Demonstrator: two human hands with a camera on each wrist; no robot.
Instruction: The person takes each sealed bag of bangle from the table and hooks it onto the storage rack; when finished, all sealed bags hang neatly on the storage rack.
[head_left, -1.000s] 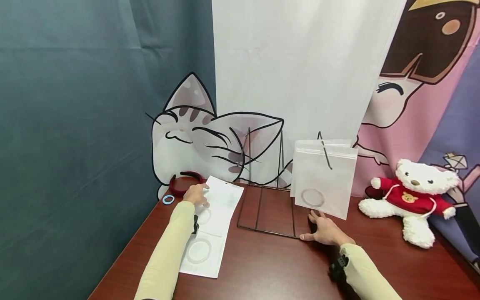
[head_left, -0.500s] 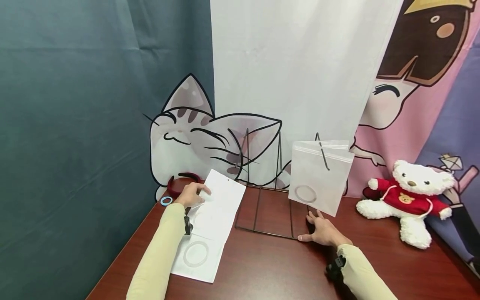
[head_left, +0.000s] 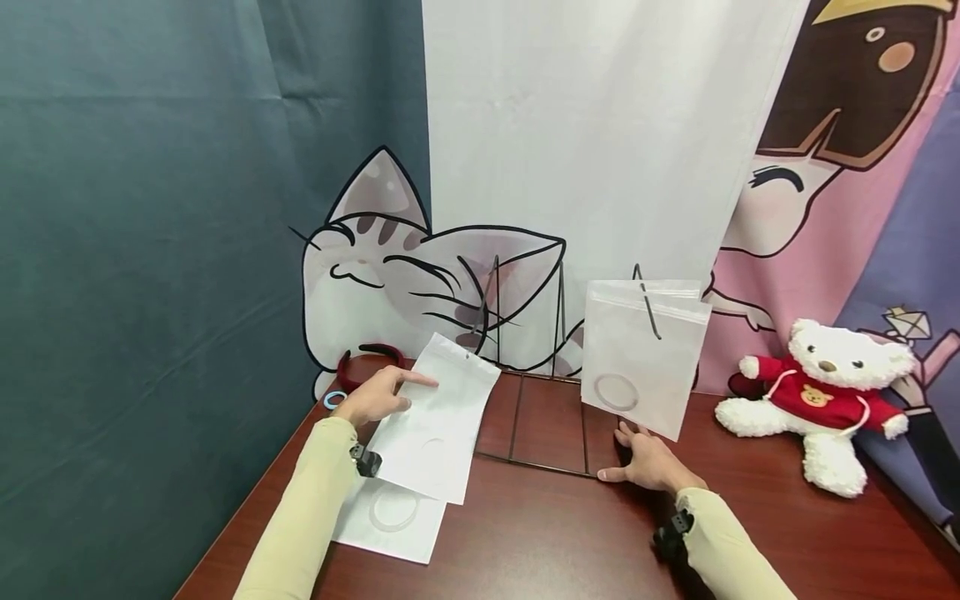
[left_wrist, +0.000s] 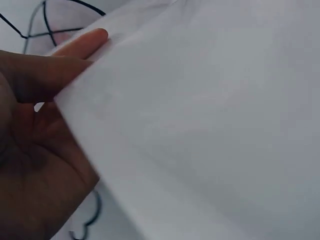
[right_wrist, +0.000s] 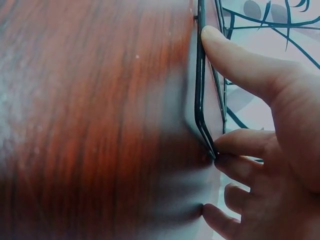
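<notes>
While pressing the wire rack, pinching a plastic bag near the worktop's left edge.
Head view: open room before the rack. Left wrist: gripping the bag's edge with the left hand. Right wrist: pressing a rack corner with the spread right hand, probably against sliding.

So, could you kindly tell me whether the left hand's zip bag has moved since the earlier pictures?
Yes: the white zip bag has shifted rightward, toward the dark wire display rack, in the head view.
</notes>
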